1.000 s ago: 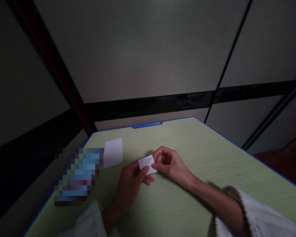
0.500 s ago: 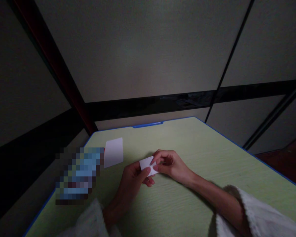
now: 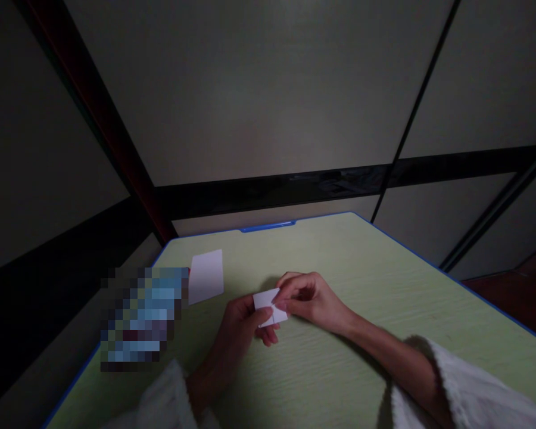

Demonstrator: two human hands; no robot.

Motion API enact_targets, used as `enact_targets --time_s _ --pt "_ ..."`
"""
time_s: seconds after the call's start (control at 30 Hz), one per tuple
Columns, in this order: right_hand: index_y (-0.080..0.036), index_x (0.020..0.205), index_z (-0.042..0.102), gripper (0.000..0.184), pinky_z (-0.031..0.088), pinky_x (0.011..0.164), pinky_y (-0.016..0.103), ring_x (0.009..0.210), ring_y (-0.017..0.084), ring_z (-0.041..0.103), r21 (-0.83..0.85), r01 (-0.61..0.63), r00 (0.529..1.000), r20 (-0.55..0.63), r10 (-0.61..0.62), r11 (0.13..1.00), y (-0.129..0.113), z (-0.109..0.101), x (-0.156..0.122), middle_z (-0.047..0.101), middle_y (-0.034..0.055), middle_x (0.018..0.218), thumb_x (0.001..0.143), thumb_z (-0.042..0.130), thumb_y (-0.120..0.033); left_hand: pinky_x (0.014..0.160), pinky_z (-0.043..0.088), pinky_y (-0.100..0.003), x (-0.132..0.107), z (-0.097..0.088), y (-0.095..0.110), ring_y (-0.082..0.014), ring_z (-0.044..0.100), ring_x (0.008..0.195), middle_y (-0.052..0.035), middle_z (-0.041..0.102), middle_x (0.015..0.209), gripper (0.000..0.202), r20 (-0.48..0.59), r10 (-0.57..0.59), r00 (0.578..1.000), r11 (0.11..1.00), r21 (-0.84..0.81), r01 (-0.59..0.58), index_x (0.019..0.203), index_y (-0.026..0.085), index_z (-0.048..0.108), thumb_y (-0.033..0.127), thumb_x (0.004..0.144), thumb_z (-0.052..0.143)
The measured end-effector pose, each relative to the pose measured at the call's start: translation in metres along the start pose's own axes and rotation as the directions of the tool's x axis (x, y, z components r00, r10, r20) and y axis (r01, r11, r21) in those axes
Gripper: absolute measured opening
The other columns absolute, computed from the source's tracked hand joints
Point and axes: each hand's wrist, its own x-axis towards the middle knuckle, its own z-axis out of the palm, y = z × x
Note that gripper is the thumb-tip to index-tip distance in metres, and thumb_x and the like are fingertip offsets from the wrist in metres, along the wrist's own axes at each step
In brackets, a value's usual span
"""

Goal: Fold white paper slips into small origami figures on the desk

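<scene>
A small folded piece of white paper is held between my two hands over the middle of the table. My left hand grips it from the left, thumb on top and fingers underneath. From the right, my right hand pinches the paper near its centre with thumb and index finger. Crease or flap lines meet close to these fingertips. The paper's underside is hidden.
A flat white sheet lies on the pale green table at the far left. Beside it is a pixelated bluish item. The table has a blue rim with a blue handle; cabinet panels stand behind.
My left thumb has shifted slightly left and down on the paper, and the paper is tilted a little differently. My right fingertips have moved slightly over its centre.
</scene>
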Motion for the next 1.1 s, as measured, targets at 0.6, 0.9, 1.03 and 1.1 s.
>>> enact_targets --time_s 0.6,0.9,1.03,1.1 --pt "-0.013 0.06 0.063 0.006 0.04 0.053 0.02 0.061 0.007 0.049 -0.247 0.119 0.988 0.125 -0.09 0.962 -0.0005 -0.0064 -0.0029 0.048 0.0028 0.078 0.063 0.059 -0.01 0.043 0.046 -0.022 -0.0006 0.0018 0.0014 -0.0114 0.055 0.041 -0.0023 0.063 0.051 0.017 -0.071 -0.08 0.994 0.994 -0.086 0.074 0.063 0.009 0.062 0.025 0.06 0.06" --pt "-0.013 0.059 0.061 0.009 0.042 0.062 0.023 0.071 0.009 0.05 -0.387 0.217 0.963 0.235 -0.131 0.896 -0.0067 -0.0043 -0.0045 0.049 0.004 0.081 0.067 0.056 -0.014 0.051 0.05 -0.024 -0.0041 0.0035 0.0036 -0.0128 0.057 0.055 -0.0009 0.063 0.059 0.014 -0.054 -0.057 0.997 0.998 0.031 0.058 0.064 0.01 0.065 0.022 0.06 0.061" --pt "-0.013 0.061 0.06 0.006 0.042 0.057 0.021 0.068 0.008 0.05 -0.254 0.131 0.984 0.15 -0.094 0.958 -0.0017 -0.0036 -0.0025 0.048 0.0038 0.084 0.064 0.059 -0.018 0.049 0.05 -0.023 -0.0037 0.004 0.0063 -0.013 0.058 0.051 -0.0004 0.063 0.056 0.013 -0.141 -0.043 0.989 0.997 0.059 0.052 0.064 0.009 0.064 0.02 0.059 0.062" --pt "-0.012 0.064 0.057 0.009 0.041 0.055 0.021 0.063 0.007 0.049 -0.131 0.05 0.997 0.069 -0.041 0.99 0.0 -0.0025 -0.0007 0.048 0.0033 0.085 0.06 0.062 -0.019 0.049 0.05 -0.023 -0.0039 0.0045 0.009 -0.0128 0.058 0.048 0.0 0.063 0.055 0.012 -0.225 -0.036 0.974 0.997 0.06 0.05 0.064 0.009 0.063 0.019 0.058 0.062"
